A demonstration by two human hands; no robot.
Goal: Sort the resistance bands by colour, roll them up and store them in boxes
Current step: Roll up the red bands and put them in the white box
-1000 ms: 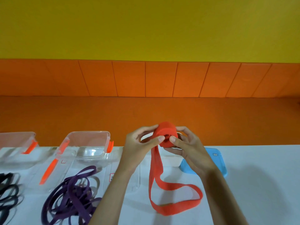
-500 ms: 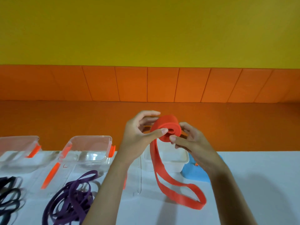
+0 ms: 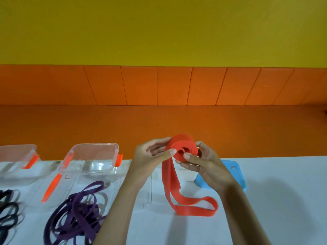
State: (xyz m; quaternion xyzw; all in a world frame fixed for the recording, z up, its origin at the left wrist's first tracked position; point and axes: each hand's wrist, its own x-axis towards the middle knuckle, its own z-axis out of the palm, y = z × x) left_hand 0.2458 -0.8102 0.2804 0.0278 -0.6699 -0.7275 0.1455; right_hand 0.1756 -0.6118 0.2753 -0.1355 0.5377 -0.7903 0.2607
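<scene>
A red resistance band (image 3: 184,147) is partly wound into a roll held above the white table (image 3: 283,200). My left hand (image 3: 150,156) pinches the roll's left side with thumb and fingers. My right hand (image 3: 203,163) grips it from the right, thumb on the roll's face. The loose tail of the band hangs down and loops on the table. A white box (image 3: 187,175) stands under my hands, mostly hidden. A heap of purple bands (image 3: 77,214) lies at lower left, and black bands (image 3: 8,213) at the far left edge.
A clear box with orange clips (image 3: 95,158) stands behind the purple bands, its clear lid (image 3: 58,183) lying beside it. Another clear box (image 3: 16,160) stands at far left. A blue lid (image 3: 233,174) lies right of the white box. An orange bench runs behind the table.
The roll has grown a little and the tail's loop on the table has shortened and shifted. Both hands have kept hold of the roll while turning it.
</scene>
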